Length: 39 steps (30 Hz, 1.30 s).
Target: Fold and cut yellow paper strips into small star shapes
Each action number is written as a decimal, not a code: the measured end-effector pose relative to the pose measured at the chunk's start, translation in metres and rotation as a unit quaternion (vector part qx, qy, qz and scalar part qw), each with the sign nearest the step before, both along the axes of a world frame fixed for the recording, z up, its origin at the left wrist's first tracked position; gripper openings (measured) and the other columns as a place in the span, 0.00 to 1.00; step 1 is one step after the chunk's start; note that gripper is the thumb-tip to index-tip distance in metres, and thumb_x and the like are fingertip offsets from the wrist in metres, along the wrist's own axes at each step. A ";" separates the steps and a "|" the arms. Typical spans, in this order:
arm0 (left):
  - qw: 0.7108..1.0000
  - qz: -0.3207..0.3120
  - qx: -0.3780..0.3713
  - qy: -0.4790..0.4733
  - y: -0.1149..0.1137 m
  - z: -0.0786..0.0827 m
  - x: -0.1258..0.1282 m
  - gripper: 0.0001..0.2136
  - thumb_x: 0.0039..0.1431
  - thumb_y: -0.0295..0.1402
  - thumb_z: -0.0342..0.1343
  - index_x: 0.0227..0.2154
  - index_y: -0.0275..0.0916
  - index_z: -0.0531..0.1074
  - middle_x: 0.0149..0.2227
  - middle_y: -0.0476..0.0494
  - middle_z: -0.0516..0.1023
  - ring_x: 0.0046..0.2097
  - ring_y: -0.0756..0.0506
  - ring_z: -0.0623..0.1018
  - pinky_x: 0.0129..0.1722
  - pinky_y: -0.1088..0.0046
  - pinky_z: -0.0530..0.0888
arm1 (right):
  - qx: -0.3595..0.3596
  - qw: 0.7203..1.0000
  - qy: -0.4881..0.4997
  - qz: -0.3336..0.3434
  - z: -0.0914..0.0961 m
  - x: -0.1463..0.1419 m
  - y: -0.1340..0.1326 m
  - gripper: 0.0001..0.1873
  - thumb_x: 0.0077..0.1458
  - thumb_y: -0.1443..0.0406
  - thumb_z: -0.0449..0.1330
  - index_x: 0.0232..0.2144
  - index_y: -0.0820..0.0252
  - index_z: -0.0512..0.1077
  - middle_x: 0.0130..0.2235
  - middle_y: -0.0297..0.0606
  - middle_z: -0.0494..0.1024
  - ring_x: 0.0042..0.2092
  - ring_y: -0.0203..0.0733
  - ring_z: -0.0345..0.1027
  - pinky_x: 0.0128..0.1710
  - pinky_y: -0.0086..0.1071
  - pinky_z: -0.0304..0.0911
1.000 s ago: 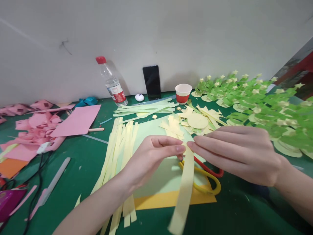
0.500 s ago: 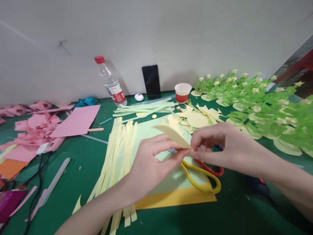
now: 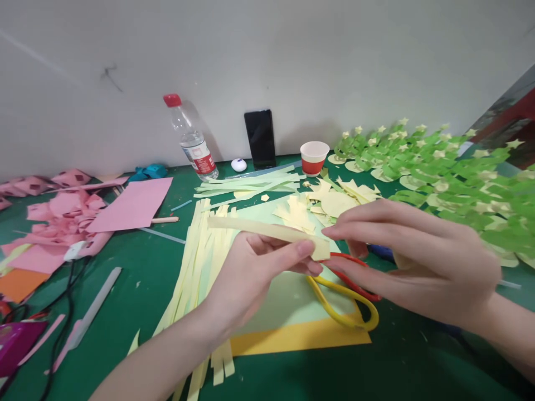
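My left hand (image 3: pixel 259 267) pinches a pale yellow paper strip (image 3: pixel 251 227) between thumb and fingers, close to its folded right end. The strip's long free end points left. My right hand (image 3: pixel 418 256) is just right of the folded end, its thumb and fingers apart with nothing visible between them. Scissors with red and yellow handles (image 3: pixel 346 320) lie beneath both hands on pale green paper sheets (image 3: pixel 284 301); their blades are hidden. Long yellow paper strips (image 3: pixel 200 262) lie left of the sheets, and small yellow pieces (image 3: pixel 295 214) lie beyond the hands.
Along the wall stand a water bottle (image 3: pixel 194 145), a phone (image 3: pixel 259 139) and a paper cup (image 3: pixel 314 159). Green paper spirals topped with stars (image 3: pixel 438 167) crowd the right. Pink paper (image 3: pixel 134 206), a glue stick (image 3: pixel 96 303) and a black cable (image 3: pixel 69 301) lie left.
The folded end of the strip has turned into view and its free end has swung left and lower. My right hand has let go of the strip and its fingers have spread.
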<state>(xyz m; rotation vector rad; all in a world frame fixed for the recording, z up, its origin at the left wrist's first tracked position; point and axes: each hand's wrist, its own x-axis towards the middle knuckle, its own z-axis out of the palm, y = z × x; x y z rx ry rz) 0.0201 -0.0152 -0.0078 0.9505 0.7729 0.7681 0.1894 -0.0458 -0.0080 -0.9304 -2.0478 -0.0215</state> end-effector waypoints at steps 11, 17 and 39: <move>0.999 -0.006 -0.005 -0.034 -0.003 -0.002 0.000 0.06 0.50 0.24 0.60 0.23 0.38 0.80 0.21 0.52 0.78 0.26 0.54 0.76 0.30 0.83 0.74 | 0.040 0.998 -0.030 -0.036 -0.004 -0.003 -0.004 0.06 0.55 0.72 0.57 0.32 0.58 0.73 0.28 0.39 0.80 0.27 0.35 0.73 0.26 0.23 0.70; 0.999 0.020 -0.004 -0.028 -0.003 -0.003 -0.001 0.05 0.48 0.24 0.61 0.21 0.38 0.79 0.22 0.53 0.78 0.25 0.55 0.75 0.28 0.85 0.74 | -0.100 0.988 0.122 0.006 -0.007 -0.008 -0.004 0.05 0.52 0.73 0.60 0.31 0.58 0.72 0.30 0.37 0.78 0.21 0.29 0.66 0.19 0.24 0.66; 0.984 0.021 0.158 0.082 0.000 -0.007 -0.004 0.07 0.48 0.23 0.60 0.22 0.42 0.78 0.24 0.55 0.79 0.29 0.54 0.75 0.31 0.84 0.72 | -0.486 0.830 0.264 0.072 0.001 -0.008 -0.001 0.10 0.48 0.62 0.63 0.20 0.62 0.73 0.23 0.33 0.71 0.21 0.29 0.59 0.16 0.23 0.53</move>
